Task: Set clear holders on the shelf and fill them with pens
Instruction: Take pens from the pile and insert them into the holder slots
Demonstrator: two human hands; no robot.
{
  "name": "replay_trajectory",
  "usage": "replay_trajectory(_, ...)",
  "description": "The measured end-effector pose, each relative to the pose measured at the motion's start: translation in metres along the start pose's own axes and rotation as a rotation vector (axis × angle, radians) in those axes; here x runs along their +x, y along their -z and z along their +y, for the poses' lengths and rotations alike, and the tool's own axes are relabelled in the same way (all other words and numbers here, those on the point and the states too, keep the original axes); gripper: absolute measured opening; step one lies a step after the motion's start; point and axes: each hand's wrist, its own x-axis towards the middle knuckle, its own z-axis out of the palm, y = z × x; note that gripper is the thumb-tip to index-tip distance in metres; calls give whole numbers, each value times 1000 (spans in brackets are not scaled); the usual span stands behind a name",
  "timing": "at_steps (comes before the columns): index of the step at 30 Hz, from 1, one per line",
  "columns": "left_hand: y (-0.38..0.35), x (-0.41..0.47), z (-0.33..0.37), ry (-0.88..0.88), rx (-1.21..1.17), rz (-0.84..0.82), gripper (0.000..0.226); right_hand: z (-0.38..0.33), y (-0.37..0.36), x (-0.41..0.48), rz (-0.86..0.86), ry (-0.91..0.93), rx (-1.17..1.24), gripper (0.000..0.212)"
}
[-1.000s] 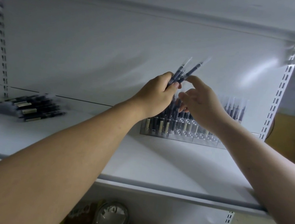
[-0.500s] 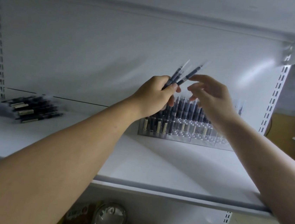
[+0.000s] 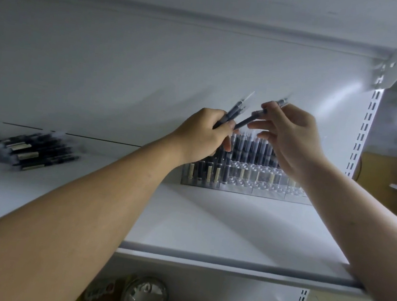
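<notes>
- White metal shelf (image 3: pixel 208 225) filled the view. The task's things sat on it at two ends, well apart.
- Clear holders (image 3: pixel 246 180) stood in a row at the back of the shelf, right of centre, against the rear panel and partly hidden behind both hands. They looked like see-through plastic with stepped rows of small sockets. The back rows and left end held upright dark pens with pale bands; many front sockets to the right looked empty.
- Loose pile of pens (image 3: pixel 32 148) lay flat at the far left of the shelf, blurred.
- Left hand (image 3: pixel 201 136) was raised in front of the holders, fingers curled round a small bundle of pens (image 3: pixel 234 110), tips pointing up and right.
- Right hand (image 3: pixel 290 138) pinched a single pen (image 3: pixel 250 118) between thumb and forefinger, the other fingers spread loosely.
- Change: a second before, the right fingers only touched the tips of the bundle. Now one pen stood angled away from the rest, its lower end near the left thumb.
- Judgement: one pen was nearly free of the bundle, so the next step was likely seating it in an empty socket. Filling was well under way, not finished.
</notes>
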Motion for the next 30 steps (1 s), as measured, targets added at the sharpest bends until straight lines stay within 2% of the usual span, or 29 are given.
replay_trajectory(4,1,1,-3,-24,51,27,24,-2,5,4,110,35,-10,18)
replay_trajectory(8,0,0,-1,-32,93,44,24,5,8,9,161,142,-365,16)
replay_trajectory(13,-1,-1,1,-55,93,46,23,15,1,8,43,122,-631,17)
replay_trajectory(18,-2,-1,1,-71,87,40,21,23,-5,5,-39,125,-718,14)
replay_trajectory(23,-2,-1,1,-62,71,37,22,24,-8,3,-92,97,-755,17)
replay_trajectory(30,-2,0,0,-49,75,34,23,34,-14,4,-203,107,-924,20)
